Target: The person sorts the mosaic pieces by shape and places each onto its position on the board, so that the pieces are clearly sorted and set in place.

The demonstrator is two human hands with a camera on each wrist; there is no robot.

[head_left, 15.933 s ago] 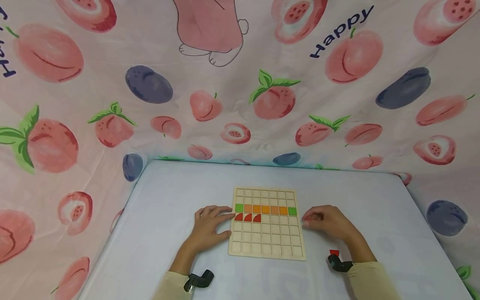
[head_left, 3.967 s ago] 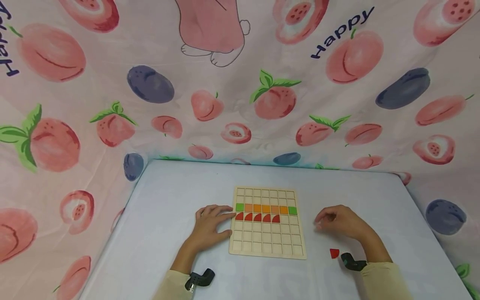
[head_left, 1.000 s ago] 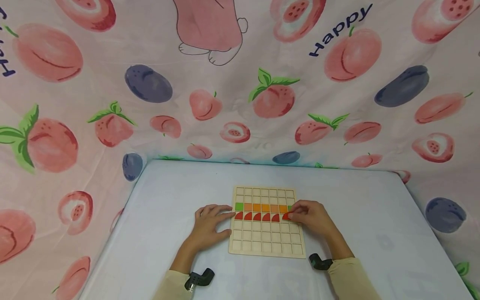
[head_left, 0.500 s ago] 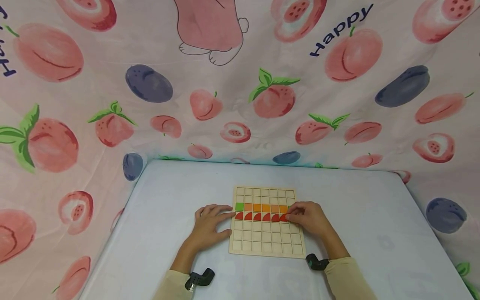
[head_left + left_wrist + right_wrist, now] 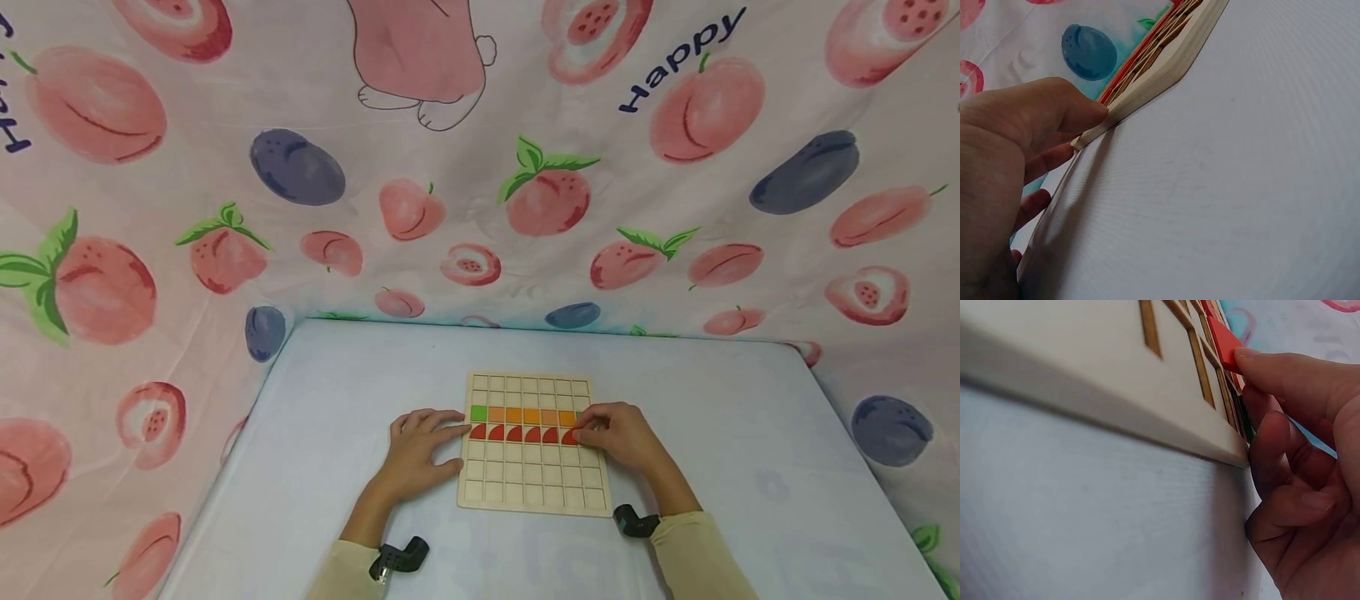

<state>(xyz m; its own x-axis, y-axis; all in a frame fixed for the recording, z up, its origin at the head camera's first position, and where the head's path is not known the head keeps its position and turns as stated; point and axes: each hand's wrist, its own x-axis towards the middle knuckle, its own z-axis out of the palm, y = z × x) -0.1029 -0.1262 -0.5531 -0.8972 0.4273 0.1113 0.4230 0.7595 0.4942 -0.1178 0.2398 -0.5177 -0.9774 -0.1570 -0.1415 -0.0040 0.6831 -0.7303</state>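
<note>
A wooden grid board (image 5: 525,475) lies on the white table. One row carries orange tiles (image 5: 531,415) with a green tile (image 5: 478,413) at its left end; the row below holds several red quarter-circle pieces (image 5: 514,433). At the second cell from the right, my right hand (image 5: 626,433) pinches another red quarter-circle piece (image 5: 1225,347) between thumb and index finger, the other fingers curled below. My left hand (image 5: 422,450) rests at the board's left side with fingers spread, thumb tip and fingertips touching its edge (image 5: 1141,94). The right fingers cover the row's last cells.
The white table (image 5: 337,375) reaches behind and around the board. Behind and beside it hangs a cloth (image 5: 480,167) printed with fruit. A black wrist camera (image 5: 401,556) sits on the left wrist and another black camera (image 5: 636,522) on the right.
The red row has grown rightward from three pieces. The loose red piece on the table at right is gone from there. My right hand came to the board; its piece shifted slightly within the cell.
</note>
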